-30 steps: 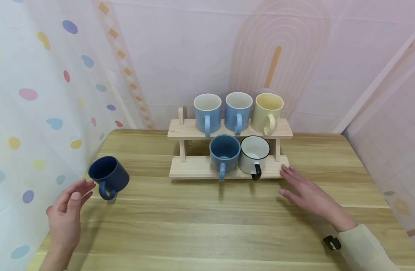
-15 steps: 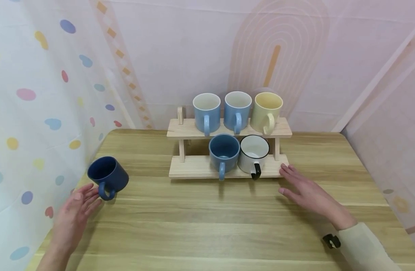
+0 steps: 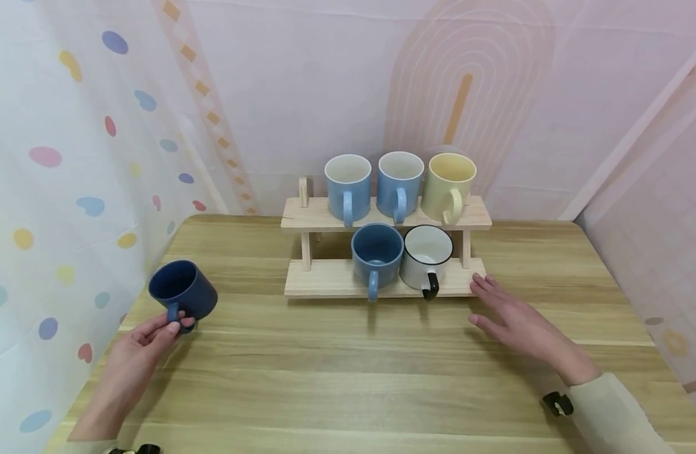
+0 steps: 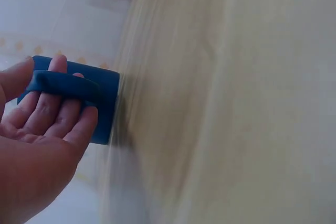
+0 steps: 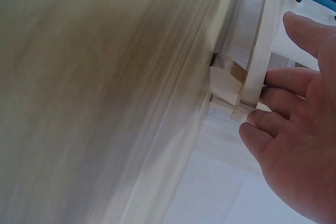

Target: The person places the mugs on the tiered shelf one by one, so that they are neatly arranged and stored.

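A dark blue mug [image 3: 190, 291] stands upright at the table's left. My left hand [image 3: 133, 359] grips its handle, fingers passing through the loop and thumb over it; the left wrist view shows the fingers behind the mug's handle [image 4: 65, 85]. At the right end of a two-tier wooden rack [image 3: 325, 280], my right hand [image 3: 515, 325] rests with fairly straight fingertips against the lower shelf. In the right wrist view those fingers [image 5: 278, 100] touch the shelf's end. On the lower shelf sit a greyish-blue mug [image 3: 376, 255] and a white mug with black rim [image 3: 427, 258].
Two light blue mugs, one [image 3: 349, 189] beside the other [image 3: 400, 186], and a yellow mug [image 3: 447, 189] stand on the upper shelf. Patterned curtains [image 3: 302, 94] enclose the wooden table [image 3: 336, 378] behind and at both sides.
My left hand has moved right to the dark blue mug and taken hold of its handle. The mug, the rack and my right hand have stayed in place.
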A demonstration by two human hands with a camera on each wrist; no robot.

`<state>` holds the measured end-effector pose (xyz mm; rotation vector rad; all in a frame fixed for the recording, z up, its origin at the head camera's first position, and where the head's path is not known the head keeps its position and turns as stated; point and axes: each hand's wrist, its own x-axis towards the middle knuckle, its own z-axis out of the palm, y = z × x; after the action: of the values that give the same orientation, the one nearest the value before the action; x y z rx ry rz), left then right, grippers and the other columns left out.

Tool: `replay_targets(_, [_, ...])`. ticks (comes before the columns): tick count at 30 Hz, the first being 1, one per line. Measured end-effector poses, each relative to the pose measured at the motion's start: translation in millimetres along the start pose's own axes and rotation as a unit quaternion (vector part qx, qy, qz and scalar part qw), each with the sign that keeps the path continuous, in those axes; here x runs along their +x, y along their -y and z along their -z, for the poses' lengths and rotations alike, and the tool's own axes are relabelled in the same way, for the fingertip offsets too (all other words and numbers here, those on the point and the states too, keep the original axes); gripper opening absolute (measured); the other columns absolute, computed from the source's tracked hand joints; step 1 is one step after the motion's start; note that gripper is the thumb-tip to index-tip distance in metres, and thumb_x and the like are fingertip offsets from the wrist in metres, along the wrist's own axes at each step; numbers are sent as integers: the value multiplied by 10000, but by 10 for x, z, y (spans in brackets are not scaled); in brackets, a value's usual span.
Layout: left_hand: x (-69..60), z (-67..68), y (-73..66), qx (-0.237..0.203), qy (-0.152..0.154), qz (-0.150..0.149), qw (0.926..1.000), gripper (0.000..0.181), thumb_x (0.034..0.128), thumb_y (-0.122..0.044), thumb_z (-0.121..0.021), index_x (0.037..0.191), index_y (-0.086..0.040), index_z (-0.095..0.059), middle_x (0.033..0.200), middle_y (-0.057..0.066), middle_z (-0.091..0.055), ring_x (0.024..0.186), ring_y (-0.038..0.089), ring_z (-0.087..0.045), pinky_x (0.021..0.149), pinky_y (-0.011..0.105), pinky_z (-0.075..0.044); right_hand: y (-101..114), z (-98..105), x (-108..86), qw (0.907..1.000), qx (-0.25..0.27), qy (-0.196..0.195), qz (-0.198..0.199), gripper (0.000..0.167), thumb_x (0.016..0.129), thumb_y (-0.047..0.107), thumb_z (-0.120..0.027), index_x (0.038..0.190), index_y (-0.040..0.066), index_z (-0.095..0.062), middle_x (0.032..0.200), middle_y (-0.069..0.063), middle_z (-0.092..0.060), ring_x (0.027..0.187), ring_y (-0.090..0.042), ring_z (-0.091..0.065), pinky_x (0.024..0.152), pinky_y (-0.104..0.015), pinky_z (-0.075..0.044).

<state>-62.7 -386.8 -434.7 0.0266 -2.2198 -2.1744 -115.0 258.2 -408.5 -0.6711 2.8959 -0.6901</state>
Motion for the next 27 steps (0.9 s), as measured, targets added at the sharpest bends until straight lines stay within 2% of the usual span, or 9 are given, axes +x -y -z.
replay_targets(6, [62, -77, -10, 181, -276, -286, 9990, 187, 1050, -76, -606, 1179, -108, -737, 1006, -44, -795, 1002, -8, -717, 867, 104, -523, -16, 0, 2, 10000, 1, -13, 47, 684, 1058, 388, -600, 1556, -36, -399, 1672, -198, -257, 1520, -472, -230, 1181, -651, -256])
replay_targets(10, [44, -185, -43, 240, -367, -452, 9980, 184, 1053, -88, -601, 1187, -70, -726, 998, -55, -795, 1007, -18, -710, 871, 97, -518, -25, 0, 2, 10000, 13, -14, 62, 684, 1058, 391, -599, 1556, -34, -402, 1673, -197, -258, 1521, -471, -229, 1181, -651, -255])
replay_targets(15, [21, -364, -121, 203, -410, -728, 9963, 215, 1050, -60, -596, 1217, 41, -685, 1006, -21, -798, 1021, 19, -722, 901, 117, -519, -27, -1, 8, 10000, 29, -8, 55, 681, 1059, 384, -601, 1556, -35, -400, 1673, -197, -256, 1524, -467, -224, 1184, -648, -250])
replay_targets(20, [7, -558, -248, 385, -596, -914, 9933, 258, 1038, -46, -614, 1214, 140, -647, 993, -15, -799, 991, 39, -736, 906, 114, -516, -25, 2, 6, 10000, 39, 13, 32, 678, 1059, 376, -603, 1553, -42, -401, 1675, -197, -250, 1525, -467, -220, 1184, -647, -250])
replay_targets(23, [-2, -681, -320, 521, -708, -1031, 9908, 260, 1031, -30, -619, 1204, 164, -641, 981, -19, -799, 961, 46, -744, 900, 117, -520, -24, 2, 4, 10000, 43, 11, 36, 678, 1059, 377, -602, 1551, -45, -403, 1675, -197, -250, 1525, -465, -220, 1183, -647, -251])
replay_targets(27, [-11, -844, -406, 428, -723, -1111, 9902, 246, 1024, -2, -616, 1187, 181, -636, 969, -8, -800, 947, 68, -752, 897, 141, -536, -25, -4, 2, 10000, 48, -25, 70, 677, 1057, 373, -607, 1546, -50, -408, 1671, -201, -258, 1523, -465, -227, 1181, -649, -255])
